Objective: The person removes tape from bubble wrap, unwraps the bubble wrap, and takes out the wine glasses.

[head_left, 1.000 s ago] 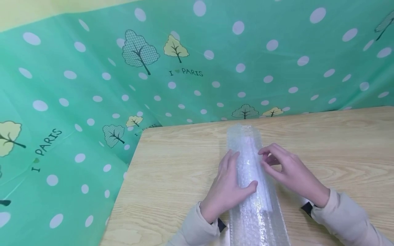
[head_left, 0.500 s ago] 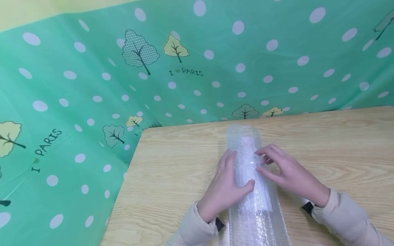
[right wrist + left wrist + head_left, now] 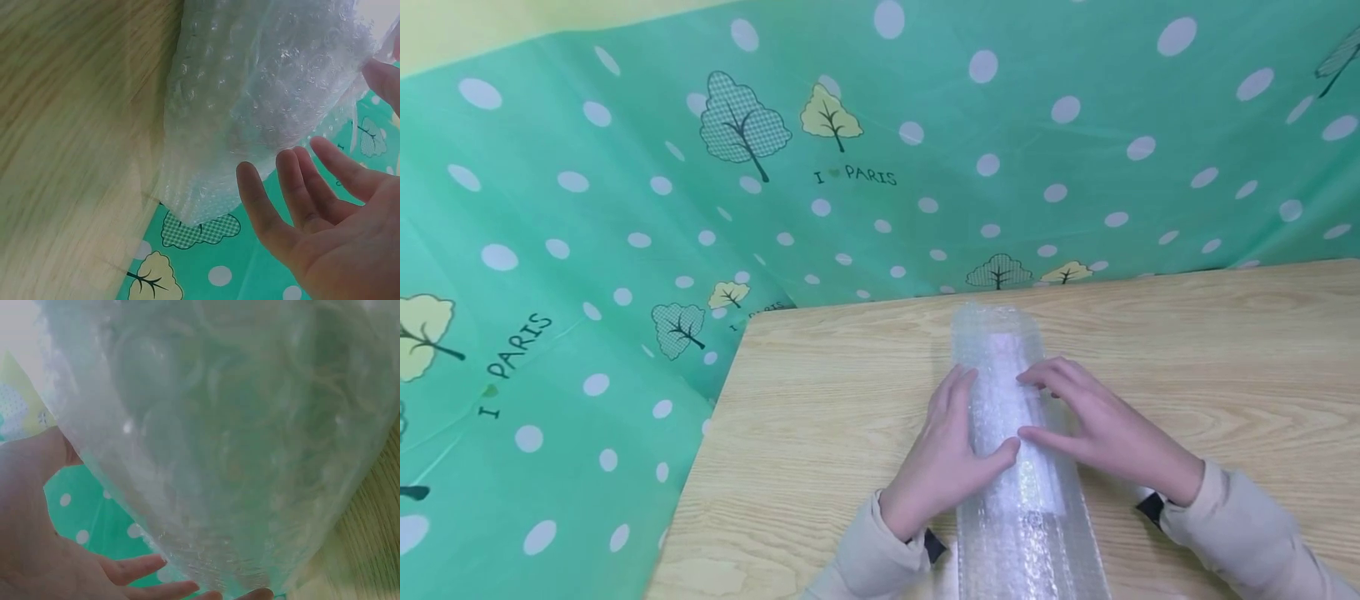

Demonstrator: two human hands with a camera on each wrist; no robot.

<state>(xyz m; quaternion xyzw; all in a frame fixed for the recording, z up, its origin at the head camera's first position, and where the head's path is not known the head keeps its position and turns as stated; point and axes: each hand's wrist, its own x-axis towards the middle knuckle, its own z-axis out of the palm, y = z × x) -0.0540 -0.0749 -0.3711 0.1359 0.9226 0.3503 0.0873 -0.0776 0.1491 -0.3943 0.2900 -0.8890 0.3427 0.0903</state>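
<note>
A long bundle of clear bubble wrap [image 3: 1030, 550] lies lengthwise on the wooden table, something whitish and flat [image 3: 1002, 348] showing through it. On its left side my left hand [image 3: 936, 462] rests with fingers spread along the edge and the thumb over the top. My right hand [image 3: 1105, 421] touches the bundle's upper face from the right, thumb and fingertips apart. In the left wrist view, the left fingers [image 3: 134, 569] lie fairly straight at the wrap's edge. The right wrist view has the right fingers [image 3: 256, 194] extended close beside the wrap.
The light wooden table [image 3: 797, 433] extends to both sides of the bundle. Behind it and to the left hangs a green cloth [image 3: 625, 167] with white dots and printed trees. Dark straps [image 3: 1150, 508] show at both wrists, under pale sleeves.
My right thumb and fingers have moved slightly left over the wrap and spread from nearly together to wide apart. The wrap lies flatter at that spot; my left hand has barely shifted.
</note>
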